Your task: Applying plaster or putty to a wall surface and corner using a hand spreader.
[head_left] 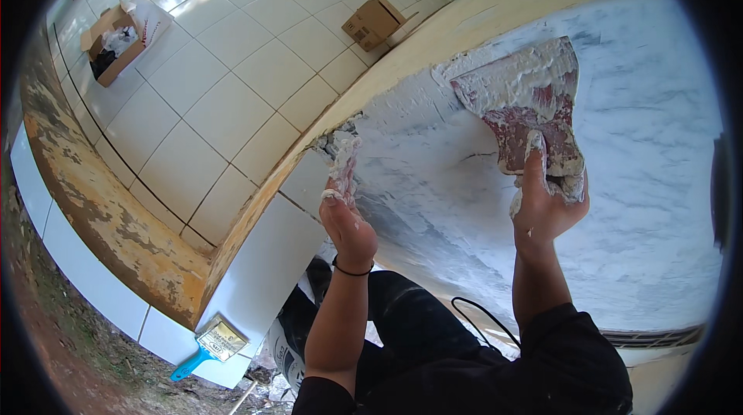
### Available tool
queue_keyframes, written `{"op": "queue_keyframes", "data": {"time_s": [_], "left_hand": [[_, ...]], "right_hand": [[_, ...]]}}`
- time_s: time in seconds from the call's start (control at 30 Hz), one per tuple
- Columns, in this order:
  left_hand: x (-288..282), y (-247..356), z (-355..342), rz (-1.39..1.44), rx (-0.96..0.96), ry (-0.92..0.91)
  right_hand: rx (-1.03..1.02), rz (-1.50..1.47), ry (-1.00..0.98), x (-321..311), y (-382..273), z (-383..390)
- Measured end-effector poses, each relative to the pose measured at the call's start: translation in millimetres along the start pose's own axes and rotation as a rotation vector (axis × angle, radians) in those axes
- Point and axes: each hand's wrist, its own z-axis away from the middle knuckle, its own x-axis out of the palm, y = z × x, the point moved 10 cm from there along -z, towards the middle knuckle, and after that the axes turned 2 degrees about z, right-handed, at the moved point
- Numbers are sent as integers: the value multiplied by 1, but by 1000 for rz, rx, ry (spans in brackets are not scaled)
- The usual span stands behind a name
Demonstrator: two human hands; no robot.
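Note:
My right hand, smeared with white paste, is closed round a wide reddish putty knife. Its thumb lies along the back of the tool, and thick white putty coats the blade. The blade is over the white-and-grey streaked wall; contact cannot be told. To its left, my left hand grips a putty-smeared scraper, seen nearly edge-on. This one stands upright beside the chipped end of the wall, and some of the grip is hidden. Dabs of paste mark the left fingers too.
A flat brush with a blue handle lies on the white tiled ledge. Beyond the peeling yellow low wall stretches a tiled floor. An opened box and a cardboard carton rest there. A bucket stands by my legs.

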Motion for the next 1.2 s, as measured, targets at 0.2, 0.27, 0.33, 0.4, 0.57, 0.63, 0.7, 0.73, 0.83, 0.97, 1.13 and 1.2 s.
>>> {"op": "queue_keyframes", "data": {"time_s": [0.2, 0.27, 0.33, 0.4, 0.57, 0.63, 0.7, 0.73, 0.83, 0.97, 1.13, 1.2], "left_hand": [[0, 5, 0, 6, 3, -10], [-1, 3, 2, 16, -13, -3], [-2, 0, 3, 30, -27, 8], [-2, 0, 4, 34, -17, 12], [-4, 1, 6, 9, -9, 16], [-7, 4, 6, 22, -1, 30], [-11, 8, 6, 34, 5, 43], [-14, 11, 6, 39, 10, 52], [-21, 16, 10, 54, 14, 73], [-32, 21, 19, 93, 0, 116], [-56, 32, 27, 74, 26, 175], [-63, 34, 30, 75, 8, 189]], "right_hand": [[95, -266, -14, -1, 1, -4], [44, -236, -26, 6, -1, -8], [44, -63, -101, 16, 2, -10], [86, -31, -86, 11, 6, -9], [-35, 61, -173, -11, -27, -8], [-502, 178, -323, -1, -84, -2], [-654, 277, -366, 7, -114, 2], [-799, 366, -410, 16, -132, 10], [-790, 560, -475, 40, -156, 8], [-807, 865, -583, 99, -152, 15], [-777, 1044, -563, 144, -128, 10], [-807, 1055, -549, 154, -123, 18]]}}
